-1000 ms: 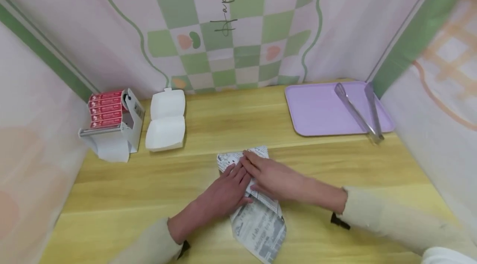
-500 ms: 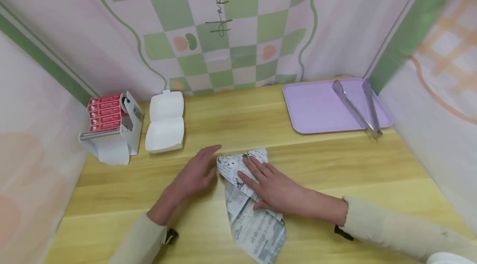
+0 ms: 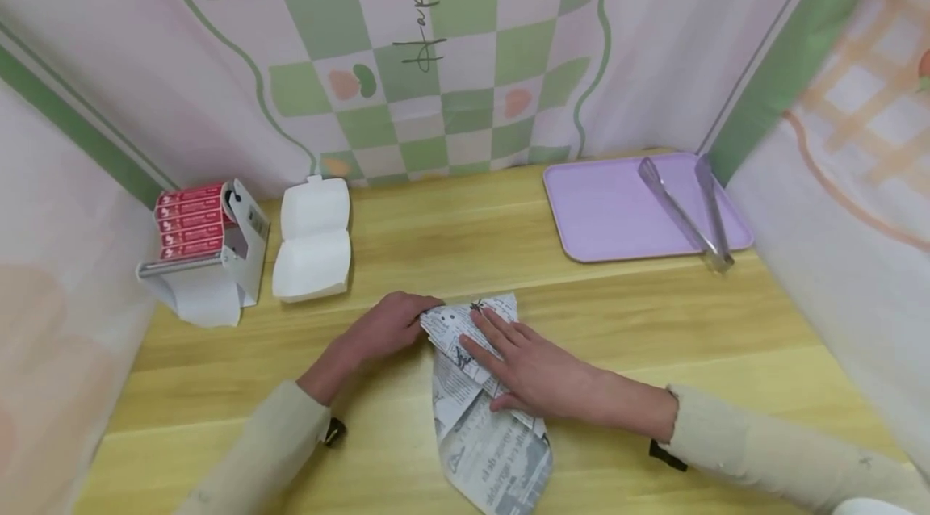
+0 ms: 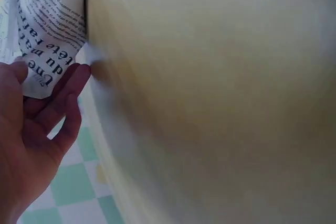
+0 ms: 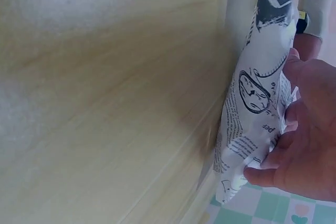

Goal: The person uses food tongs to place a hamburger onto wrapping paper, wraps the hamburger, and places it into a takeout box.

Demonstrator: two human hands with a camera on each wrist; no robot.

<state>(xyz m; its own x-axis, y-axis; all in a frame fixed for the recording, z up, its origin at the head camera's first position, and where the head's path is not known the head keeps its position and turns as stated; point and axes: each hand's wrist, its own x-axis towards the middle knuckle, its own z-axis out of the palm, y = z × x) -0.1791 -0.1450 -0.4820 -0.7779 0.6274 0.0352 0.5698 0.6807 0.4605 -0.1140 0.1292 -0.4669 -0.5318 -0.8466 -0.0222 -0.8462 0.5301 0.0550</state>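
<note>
A folded sheet of newsprint-patterned wrapping paper point(image 3: 497, 458) lies on the wooden table, its far end folded over into a layered flap. At the flap's left corner is my left hand point(image 3: 392, 325); in the left wrist view its thumb and fingers pinch the printed paper point(image 4: 50, 35), thumb on one face and fingertips behind. My right hand point(image 3: 534, 374) rests on the right part of the fold with its fingers spread and fairly straight. The right wrist view has that hand point(image 5: 310, 135) against the bulging side of the wrapper point(image 5: 254, 108). Whatever may be inside the paper is hidden.
At the back left stand a white dispenser point(image 3: 250, 244) with red-printed rolls and an open white clamshell box point(image 3: 312, 265). A purple tray point(image 3: 596, 216) at the back right bears metal tongs point(image 3: 679, 212). Patterned cloth point(image 3: 407, 119) hangs behind the table point(image 3: 654, 321).
My left hand lifted off the top of the fold, moved left, and now pinches the paper's left corner. My right hand shifted slightly down and spread its fingers on the fold.
</note>
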